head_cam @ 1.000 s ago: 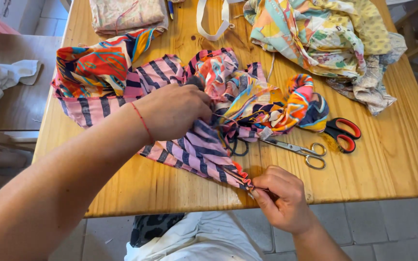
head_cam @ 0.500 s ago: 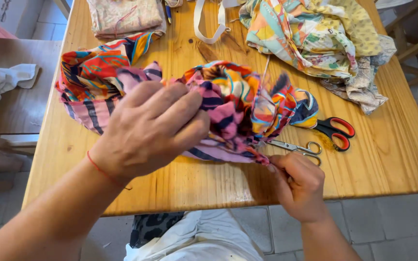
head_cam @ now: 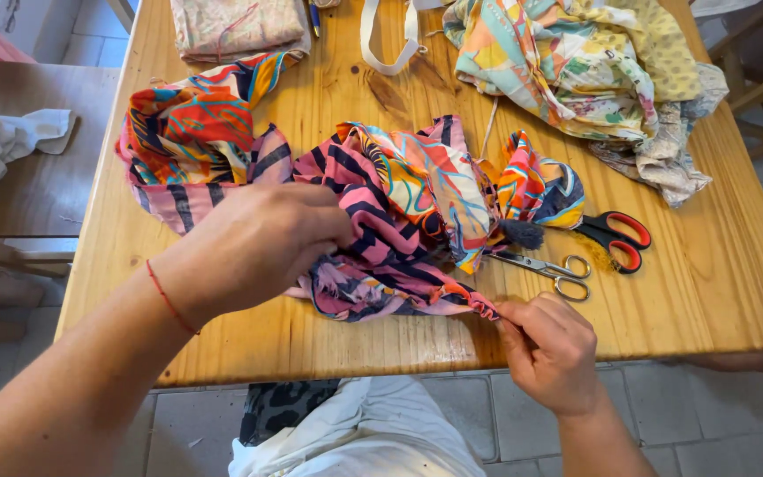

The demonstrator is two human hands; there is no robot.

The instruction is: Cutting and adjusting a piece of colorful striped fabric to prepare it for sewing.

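Observation:
A bright patterned cloth (head_cam: 399, 212) with pink, navy stripes and orange lies bunched on the wooden table (head_cam: 717, 274). My left hand (head_cam: 258, 243) grips a gathered fold of it near the middle. My right hand (head_cam: 545, 349), at the table's front edge, pinches the cloth's thin twisted end between its fingertips. The cloth stretches between the two hands.
Silver scissors (head_cam: 545, 265) and red-handled scissors (head_cam: 615, 238) lie right of the cloth. A pile of pastel patterned fabric (head_cam: 576, 62) sits at the back right, a folded pale fabric (head_cam: 236, 26) and a white strap (head_cam: 381, 44) at the back. A brown bench with white cloth (head_cam: 6, 146) stands left.
My left hand drew back toward me and shifted its hold, bunching the cloth tighter. The right hand stayed on the cloth's end at the front edge.

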